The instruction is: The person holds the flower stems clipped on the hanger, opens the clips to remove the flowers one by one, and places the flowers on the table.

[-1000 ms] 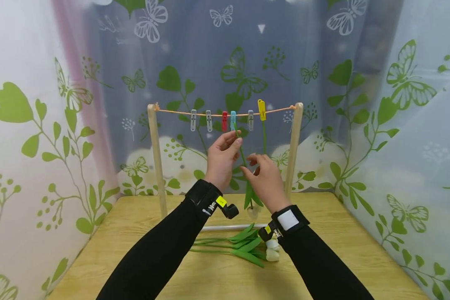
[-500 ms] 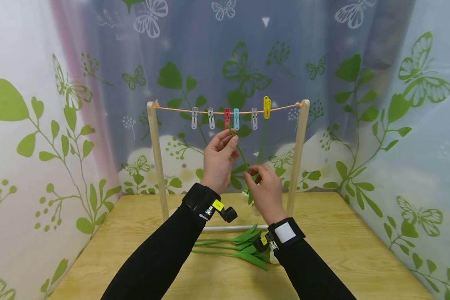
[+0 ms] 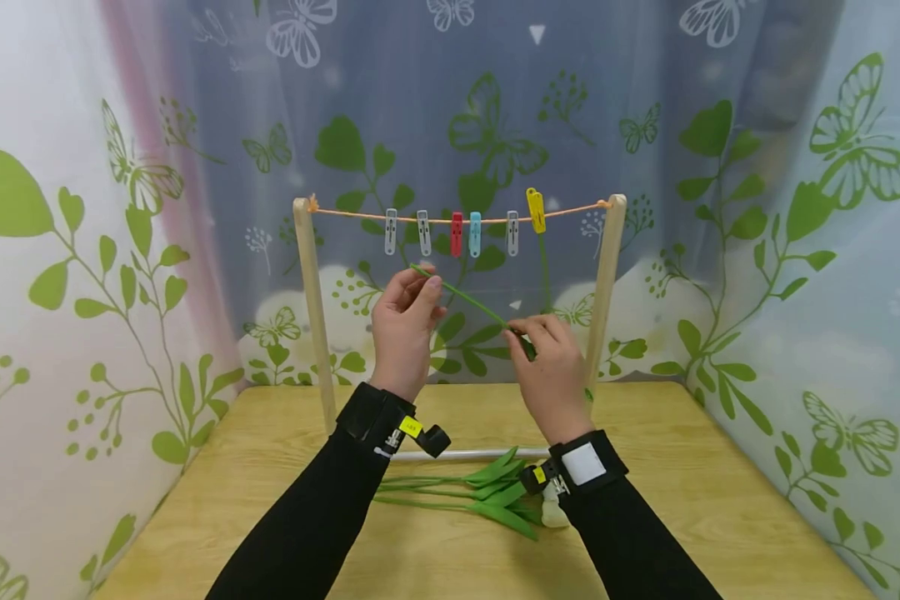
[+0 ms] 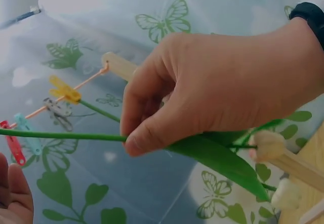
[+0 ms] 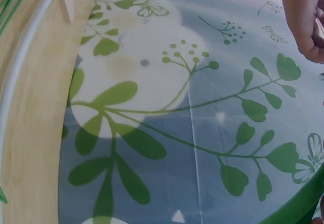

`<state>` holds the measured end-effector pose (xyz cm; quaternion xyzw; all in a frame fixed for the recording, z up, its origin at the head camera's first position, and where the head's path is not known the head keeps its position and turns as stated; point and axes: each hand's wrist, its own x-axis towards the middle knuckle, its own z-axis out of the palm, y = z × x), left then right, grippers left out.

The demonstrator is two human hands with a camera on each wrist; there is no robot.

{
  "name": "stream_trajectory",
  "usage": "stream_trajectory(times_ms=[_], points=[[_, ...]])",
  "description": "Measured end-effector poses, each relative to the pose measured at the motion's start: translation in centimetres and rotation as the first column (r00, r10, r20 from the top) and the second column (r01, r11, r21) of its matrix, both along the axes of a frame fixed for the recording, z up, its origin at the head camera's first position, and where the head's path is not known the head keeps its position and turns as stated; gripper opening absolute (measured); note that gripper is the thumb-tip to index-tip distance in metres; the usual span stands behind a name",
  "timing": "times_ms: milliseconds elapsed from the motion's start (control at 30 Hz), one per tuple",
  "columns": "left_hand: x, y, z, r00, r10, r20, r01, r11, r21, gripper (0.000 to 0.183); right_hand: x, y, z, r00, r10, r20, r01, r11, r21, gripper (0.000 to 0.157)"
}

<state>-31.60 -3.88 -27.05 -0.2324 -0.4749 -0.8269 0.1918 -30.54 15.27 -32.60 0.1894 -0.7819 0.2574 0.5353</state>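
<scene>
An artificial tulip's green stem [image 3: 465, 297] slants between my two hands below the line of clothespins. My left hand [image 3: 403, 333] pinches it near its cut end, thumb against the fingers. With thumb and fingertips my right hand [image 3: 551, 375] grips the stem lower down; the left wrist view shows this pinch closely, a broad leaf [image 4: 223, 158] behind it. In the head view the right hand hides the flower head. Another tulip [image 3: 545, 271] hangs by its stem from a yellow clothespin [image 3: 536, 210], partly behind the right hand.
An orange string [image 3: 352, 215] spans two wooden posts [image 3: 312, 308]. Red [image 3: 457, 234], light blue [image 3: 475, 234] and several pale clothespins [image 3: 423, 233] hang on it. More white tulips [image 3: 487, 492] lie on the wooden table beside a white bar [image 3: 450, 455]. Patterned curtains enclose the sides and back.
My left hand has moved left, away from the light blue clothespin, carrying the stem end with it. The stem has tilted from steep to flatter. The right hand has shifted slightly right.
</scene>
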Motion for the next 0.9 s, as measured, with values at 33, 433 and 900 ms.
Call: stream_trajectory(times_ms=[33,433,900], points=[[0.0,-0.2,-0.2,1.000,-0.004,0.002,0.004,1.000,0.014,0.035,0.0,0.0,0.0,1.000,-0.014,-0.020,0.015,1.000,0.012,0.015],[1.2,-1.6,-3.3,1.000,-0.002,-0.025,0.005,0.988,0.152,0.027,0.4,0.4,0.0,0.963,-0.181,-0.201,0.198,0.978,0.072,0.016],[2.3,-2.5,-6.1,1.000,-0.001,0.004,0.000,0.960,0.281,0.023,2.1,-0.8,0.2,0.954,-0.169,-0.246,0.154,0.985,-0.080,0.012]])
